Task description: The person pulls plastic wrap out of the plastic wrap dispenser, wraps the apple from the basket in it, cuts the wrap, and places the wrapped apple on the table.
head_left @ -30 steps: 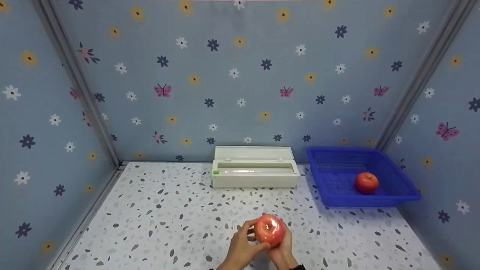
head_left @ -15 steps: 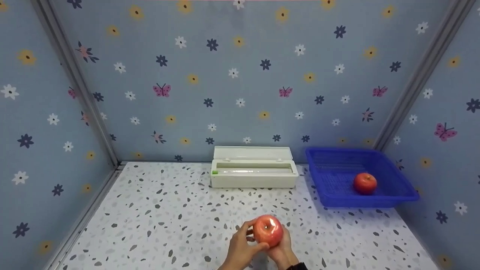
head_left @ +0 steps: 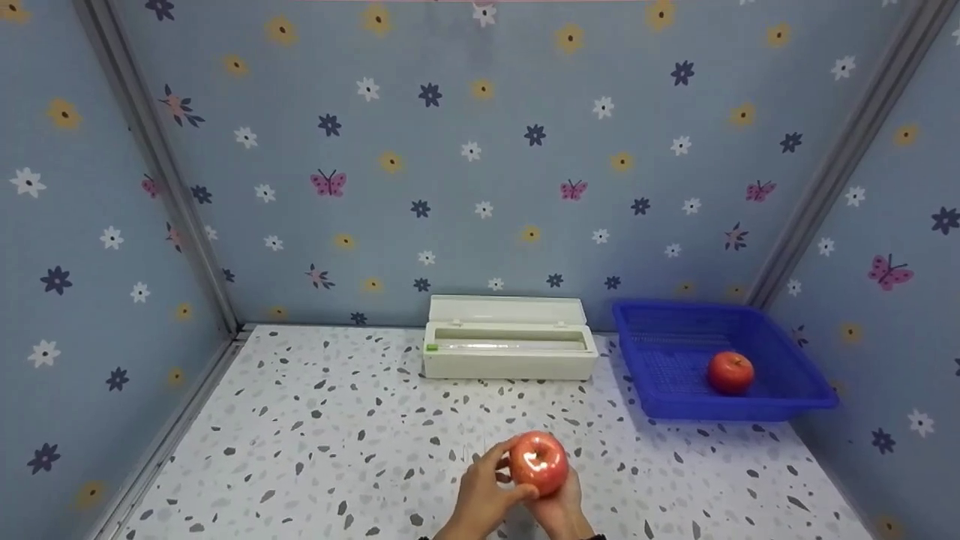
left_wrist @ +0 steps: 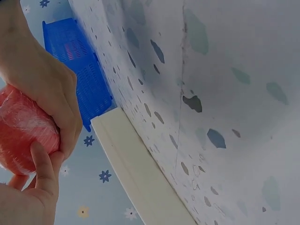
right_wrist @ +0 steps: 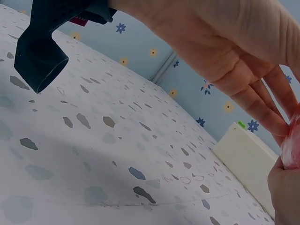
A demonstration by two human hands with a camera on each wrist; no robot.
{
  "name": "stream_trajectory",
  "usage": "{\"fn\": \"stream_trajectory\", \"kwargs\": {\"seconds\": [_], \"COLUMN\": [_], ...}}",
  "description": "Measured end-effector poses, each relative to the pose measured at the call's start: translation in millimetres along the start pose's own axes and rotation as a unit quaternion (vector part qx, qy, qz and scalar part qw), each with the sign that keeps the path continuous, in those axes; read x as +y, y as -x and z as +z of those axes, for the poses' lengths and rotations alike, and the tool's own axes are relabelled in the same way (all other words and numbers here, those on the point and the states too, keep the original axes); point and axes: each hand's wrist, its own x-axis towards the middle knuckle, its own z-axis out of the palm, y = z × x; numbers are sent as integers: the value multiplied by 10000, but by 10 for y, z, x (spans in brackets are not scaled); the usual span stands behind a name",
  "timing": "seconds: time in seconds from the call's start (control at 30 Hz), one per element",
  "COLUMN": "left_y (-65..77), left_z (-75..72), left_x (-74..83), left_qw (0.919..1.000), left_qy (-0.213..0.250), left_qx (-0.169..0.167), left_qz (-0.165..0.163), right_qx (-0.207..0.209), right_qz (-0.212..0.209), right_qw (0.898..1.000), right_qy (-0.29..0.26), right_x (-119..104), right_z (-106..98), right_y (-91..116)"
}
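Note:
A red apple (head_left: pixel 538 463), shiny with clear plastic film around it, is held up over the front of the table. My left hand (head_left: pixel 482 491) grips its left side, thumb in front and fingers behind. From the lower right, my right hand (head_left: pixel 559 510) holds it, its fingers largely hidden behind the fruit in the head view. Wrinkled film shows on the apple (left_wrist: pixel 28 129) in the left wrist view, where the fingers of the right hand (left_wrist: pixel 51 89) curl round it. Only a sliver of the apple (right_wrist: pixel 293 145) appears in the right wrist view.
A white box (head_left: pixel 510 366) with its lid raised stands at the back, holding a clear film roll (head_left: pixel 510 345) with a green end. To its right sits a blue basket (head_left: pixel 742 409) with another red apple (head_left: pixel 730 373) inside. Patterned walls enclose the speckled table (head_left: pixel 337 420).
My right hand has slid lower on the apple, and the apple has turned slightly, its bright reflection moving. My left hand keeps nearly the same hold. The head view has tilted a little.

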Motion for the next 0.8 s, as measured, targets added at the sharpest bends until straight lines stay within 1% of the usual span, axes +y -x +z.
{"fn": "stream_trajectory", "kwargs": {"seconds": [0.1,0.13,0.2,0.27,0.37,0.43,0.5,0.53,0.6,0.7,0.8], "left_y": [-52,-72,-114,-159,-230,-279,-323,-338,-344,-293,-215], "left_z": [-68,-102,-181,-271,-383,-433,-458,-460,-448,-372,-251], "left_x": [35,51,83,106,130,133,125,113,93,64,64], "left_qw": [9989,9980,9961,9940,9887,9827,9784,9784,9815,9892,9958], "left_qy": [-215,-304,-439,-473,-314,-183,42,146,331,503,230], "left_qx": [-168,-242,-433,-727,-1344,-1755,-1999,-2000,-1830,-1345,-858], "left_qz": [382,495,631,661,577,570,526,495,454,306,237], "right_qx": [-166,-238,-344,-435,-591,-645,-588,-527,-304,22,103], "right_qz": [-82,-64,55,323,840,1130,1191,1149,947,533,268], "right_qw": [9998,9997,9991,9966,9855,9785,9772,9796,9876,9963,9989], "right_qy": [-96,-42,236,628,1353,1602,1657,1560,1215,673,374], "right_x": [-4,-13,-42,-79,-143,-173,-188,-188,-181,-156,-124], "right_z": [16,23,36,49,72,91,102,103,100,75,52], "right_y": [-44,-56,-74,-83,-85,-83,-87,-91,-100,-123,-135]}}
